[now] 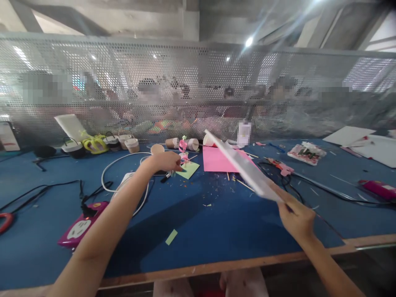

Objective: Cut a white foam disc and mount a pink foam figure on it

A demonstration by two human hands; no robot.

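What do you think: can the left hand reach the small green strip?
Probably yes: the green strip lies uncovered on the table; the right hand holds the white panel away from it.

This looks like a craft workshop, a plain communal one. A long blue-topped bench (222, 231) with a wooden strip (198, 269) along its near edge runs across, and a perforated metal screen (204, 88) stands along the far edge, with people (148, 90) behind it (blurred through the holes). Toward the near edge, on the left, lies a magenta power strip (82, 226) with a plug in it. Cups (132, 145) line the far edge, and paper scraps (171, 236) lie scattered near a small pink figure (183, 146) by a green card (189, 170). Overhead are a bare grey ceiling (148, 16), heavy beams (191, 20) and bright lamps (249, 41).
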